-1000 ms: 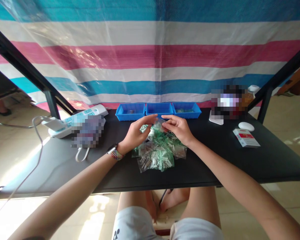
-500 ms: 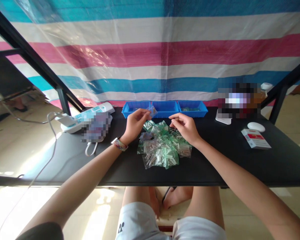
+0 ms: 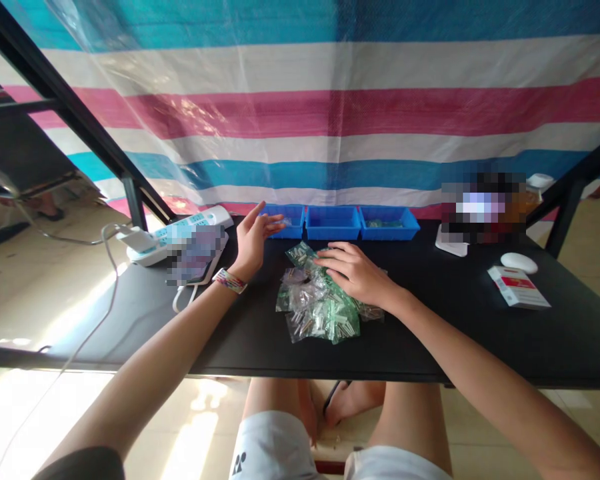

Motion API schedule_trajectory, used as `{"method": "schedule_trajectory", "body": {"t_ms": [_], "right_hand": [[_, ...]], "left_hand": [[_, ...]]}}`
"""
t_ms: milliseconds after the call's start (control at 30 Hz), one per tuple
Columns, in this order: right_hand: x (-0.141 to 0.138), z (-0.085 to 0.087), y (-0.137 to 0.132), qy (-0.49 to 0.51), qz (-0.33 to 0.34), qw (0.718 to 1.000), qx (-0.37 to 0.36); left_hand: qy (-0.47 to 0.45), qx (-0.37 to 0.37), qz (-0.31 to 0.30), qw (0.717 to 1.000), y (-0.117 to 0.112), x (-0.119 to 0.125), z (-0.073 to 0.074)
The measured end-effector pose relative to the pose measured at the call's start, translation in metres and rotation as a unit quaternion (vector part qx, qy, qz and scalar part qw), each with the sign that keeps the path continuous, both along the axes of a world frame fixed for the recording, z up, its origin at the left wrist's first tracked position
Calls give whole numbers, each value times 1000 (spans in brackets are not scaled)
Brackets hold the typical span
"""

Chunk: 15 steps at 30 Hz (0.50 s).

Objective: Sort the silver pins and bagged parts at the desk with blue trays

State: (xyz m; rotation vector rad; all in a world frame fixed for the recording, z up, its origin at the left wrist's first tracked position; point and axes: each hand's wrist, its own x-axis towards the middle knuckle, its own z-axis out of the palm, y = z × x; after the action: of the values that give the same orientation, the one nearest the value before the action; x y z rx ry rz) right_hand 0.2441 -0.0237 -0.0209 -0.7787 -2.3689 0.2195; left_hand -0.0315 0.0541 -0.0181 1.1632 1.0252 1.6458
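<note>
Just in front of the left blue bin (image 3: 295,231), my left hand (image 3: 251,239) has its fingers spread and holds nothing. Clear plastic shows inside that bin, past the fingertips. My right hand (image 3: 353,272) reaches over the top of a pile of small plastic bags (image 3: 325,307), fingers stretched out and apart. The bags are clear or green-tinted and contain small metal pins or similar pieces. Part of the pile is hidden under the right hand. A middle blue bin (image 3: 333,232) shows its bare floor, and the right blue bin (image 3: 389,232) contains green-tinted bags.
A power strip (image 3: 195,227) with a plugged-in charger and cable (image 3: 111,267) lies at the left, beside a blurred-out device (image 3: 195,257). On the right are a red-and-white box (image 3: 519,288), a white oval case (image 3: 519,263) and a blurred area. A striped sheet (image 3: 330,113) hangs behind the table.
My left hand has let go of a small clear bag at the left bin and opened, moving slightly left. My right hand has moved left and down over the pile, its fingers now extended.
</note>
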Motion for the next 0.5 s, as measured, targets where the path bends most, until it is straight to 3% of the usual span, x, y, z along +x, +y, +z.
{"method": "schedule_trajectory", "body": {"t_ms": [167, 333, 433, 500], "right_hand": [[-3, 5, 0, -14, -1, 999, 30], [-4, 9, -1, -7, -3, 999, 49], [-2, 12, -1, 56, -29, 998, 15], [-1, 13, 0, 137, -61, 988, -38]], "left_hand": [[94, 47, 18, 994, -6, 4, 2], [176, 99, -24, 979, -18, 14, 4], [255, 132, -64, 956, -29, 20, 5], [335, 179, -72, 922, -36, 24, 5]]}}
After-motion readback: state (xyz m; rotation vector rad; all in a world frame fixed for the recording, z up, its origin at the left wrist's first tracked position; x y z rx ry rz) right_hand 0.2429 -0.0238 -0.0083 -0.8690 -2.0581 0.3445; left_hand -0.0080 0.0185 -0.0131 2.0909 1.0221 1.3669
